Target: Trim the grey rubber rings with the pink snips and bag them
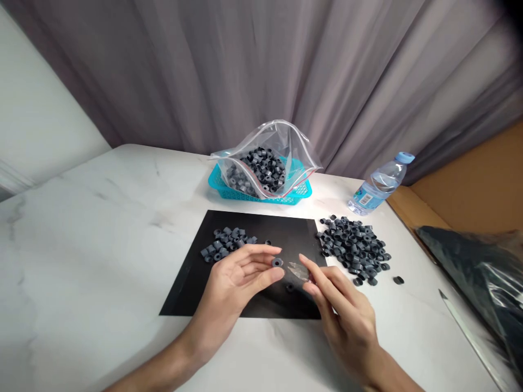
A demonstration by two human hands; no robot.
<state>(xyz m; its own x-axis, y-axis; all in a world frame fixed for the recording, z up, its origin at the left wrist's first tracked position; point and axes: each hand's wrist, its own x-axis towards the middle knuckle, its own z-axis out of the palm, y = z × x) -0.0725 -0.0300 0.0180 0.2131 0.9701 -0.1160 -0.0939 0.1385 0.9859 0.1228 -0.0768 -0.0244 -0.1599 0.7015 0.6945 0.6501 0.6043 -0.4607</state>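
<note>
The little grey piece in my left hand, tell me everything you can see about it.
The piece is small and dark grey, plastic by its look, showing a round end with a dark hole in the middle. Your left hand holds it between thumb and fingers, above the black sheet. The tool in your right hand points toward it, with a gap between.

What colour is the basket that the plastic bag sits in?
The basket is turquoise; the head view shows it best.

Indoor work corner, marbled table (81,234), curtain (245,71), cardboard box (469,179), heaped parts (353,245)
</note>
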